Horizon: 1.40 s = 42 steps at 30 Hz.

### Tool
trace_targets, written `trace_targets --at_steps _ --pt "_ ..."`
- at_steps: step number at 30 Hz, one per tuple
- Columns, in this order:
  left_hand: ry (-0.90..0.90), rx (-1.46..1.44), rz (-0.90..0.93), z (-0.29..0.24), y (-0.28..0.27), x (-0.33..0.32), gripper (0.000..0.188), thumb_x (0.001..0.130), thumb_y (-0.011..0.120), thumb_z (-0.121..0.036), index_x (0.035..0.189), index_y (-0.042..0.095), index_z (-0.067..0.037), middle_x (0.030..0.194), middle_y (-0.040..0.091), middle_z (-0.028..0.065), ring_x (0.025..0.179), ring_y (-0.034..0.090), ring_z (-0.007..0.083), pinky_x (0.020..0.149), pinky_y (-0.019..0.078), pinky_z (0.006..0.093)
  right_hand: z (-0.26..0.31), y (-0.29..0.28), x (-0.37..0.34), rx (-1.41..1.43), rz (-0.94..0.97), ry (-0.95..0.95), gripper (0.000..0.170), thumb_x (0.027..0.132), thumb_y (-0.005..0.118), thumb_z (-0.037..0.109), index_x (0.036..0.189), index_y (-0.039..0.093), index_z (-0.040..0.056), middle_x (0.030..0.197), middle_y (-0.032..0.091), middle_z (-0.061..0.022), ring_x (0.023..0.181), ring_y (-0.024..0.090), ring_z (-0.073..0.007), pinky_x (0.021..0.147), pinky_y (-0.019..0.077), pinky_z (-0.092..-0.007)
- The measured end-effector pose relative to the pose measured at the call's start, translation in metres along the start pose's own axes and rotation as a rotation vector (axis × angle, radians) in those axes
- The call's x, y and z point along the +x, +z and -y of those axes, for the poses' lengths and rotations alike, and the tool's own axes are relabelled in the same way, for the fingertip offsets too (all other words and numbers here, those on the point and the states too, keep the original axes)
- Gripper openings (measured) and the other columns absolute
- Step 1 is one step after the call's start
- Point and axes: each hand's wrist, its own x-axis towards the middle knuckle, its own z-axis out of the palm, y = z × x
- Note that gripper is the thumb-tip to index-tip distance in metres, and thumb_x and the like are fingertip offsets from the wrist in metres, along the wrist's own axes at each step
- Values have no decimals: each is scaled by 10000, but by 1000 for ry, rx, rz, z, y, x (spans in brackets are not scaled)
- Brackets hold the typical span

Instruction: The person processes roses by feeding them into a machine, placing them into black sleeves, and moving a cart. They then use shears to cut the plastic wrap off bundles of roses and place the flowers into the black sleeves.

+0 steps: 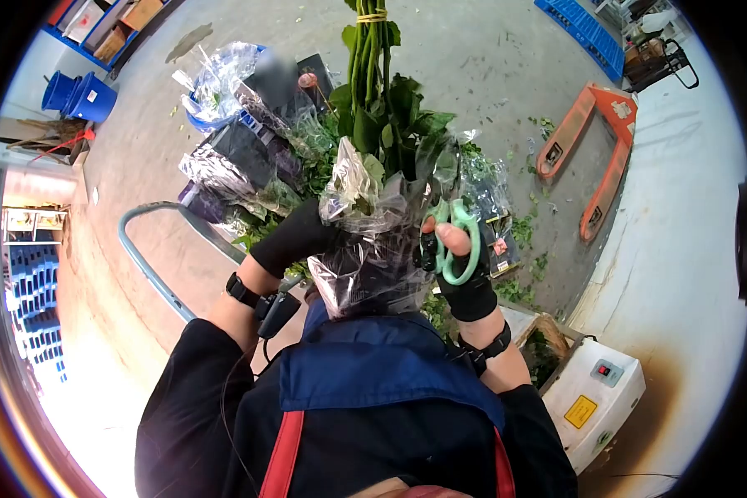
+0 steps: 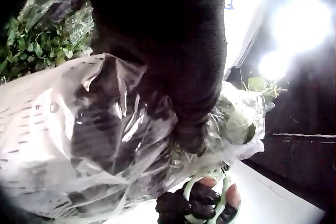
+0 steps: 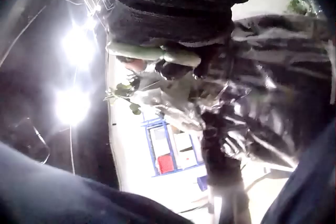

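A bunch of leafy stems (image 1: 365, 79), bound by a yellow band near the cut ends, points away from my body. Its clear plastic sleeve (image 1: 365, 278) rests against my chest. My black-gloved left hand (image 1: 311, 230) grips the wrapped bunch from the left side, its fingertips hidden by the sleeve. On the right, my gloved right hand (image 1: 465, 278) holds pale green scissors (image 1: 474, 253) by the handle loops, thumb and fingers through them. The scissors (image 2: 227, 195) show just beside the sleeve in the left wrist view; their blades are mostly hidden.
More plastic-wrapped bunches (image 1: 241, 170) lie ahead on the left, with a curved metal rail (image 1: 133, 236) beside them. An orange pallet jack (image 1: 610, 149) stands at right. Near my right elbow is a white machine (image 1: 593, 402). Leaves litter the floor.
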Motion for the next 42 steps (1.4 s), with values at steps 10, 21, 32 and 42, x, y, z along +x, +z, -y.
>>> trace_targets --at_steps 10,21,32,42 --pt "-152 10 -99 28 -14 -23 361 848 563 -79 1199 515 -9 1116 608 94 1005 580 206 885 451 313 -27 -68 7 -778 -71 -151 366 750 742 328 747 581 -1 628 531 -47 573 493 -136 543 394 -296" --pt "125 65 -155 0 11 -2 370 830 638 -178 1152 549 -19 1075 628 122 990 580 219 886 444 333 39 2 60 -980 -190 -693 425 692 803 274 914 550 15 764 551 -84 694 552 -211 635 452 -333" --pt "-8 240 -83 9 13 -6 286 793 677 -295 969 655 -71 786 653 160 687 627 309 660 482 370 59 -26 40 -790 -184 -488 329 807 668 229 1018 556 4 750 562 -50 655 535 -131 622 445 -275" --pt "-193 167 -56 4 42 -11 327 768 687 -387 920 676 -98 747 642 158 682 626 310 626 475 394 75 14 25 27 121 31 497 819 614 501 910 611 12 778 618 -65 642 595 -152 558 488 -264"
